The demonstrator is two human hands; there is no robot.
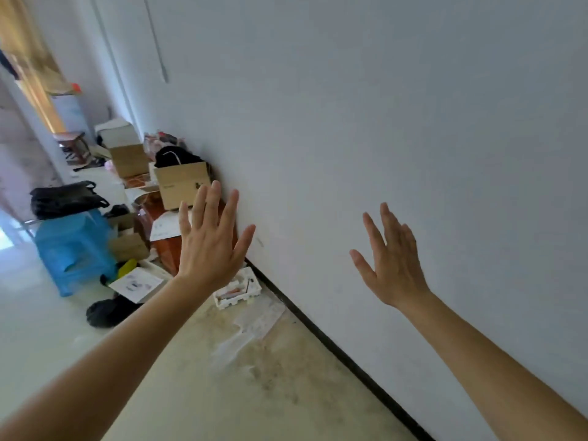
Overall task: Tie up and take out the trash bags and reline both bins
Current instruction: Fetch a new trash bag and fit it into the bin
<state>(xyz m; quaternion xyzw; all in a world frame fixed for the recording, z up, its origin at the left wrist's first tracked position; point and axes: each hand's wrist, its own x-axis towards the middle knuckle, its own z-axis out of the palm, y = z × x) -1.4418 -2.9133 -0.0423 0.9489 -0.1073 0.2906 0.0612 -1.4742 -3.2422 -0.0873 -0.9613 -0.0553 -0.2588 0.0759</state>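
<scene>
My left hand [211,237] is raised in front of me with fingers spread and nothing in it. My right hand [389,261] is also up, fingers apart and empty, in front of the white wall [381,122]. A black bag [65,198] lies folded on top of a blue plastic stool [74,249] at the left. Another dark bag [108,310] lies on the floor below my left forearm. No bin is in view.
Cardboard boxes [181,183] and clutter line the wall's base to the far left. A white foam tray [237,289] and loose papers [135,283] lie on the stained floor [254,377]. A dark baseboard [334,345] runs along the wall.
</scene>
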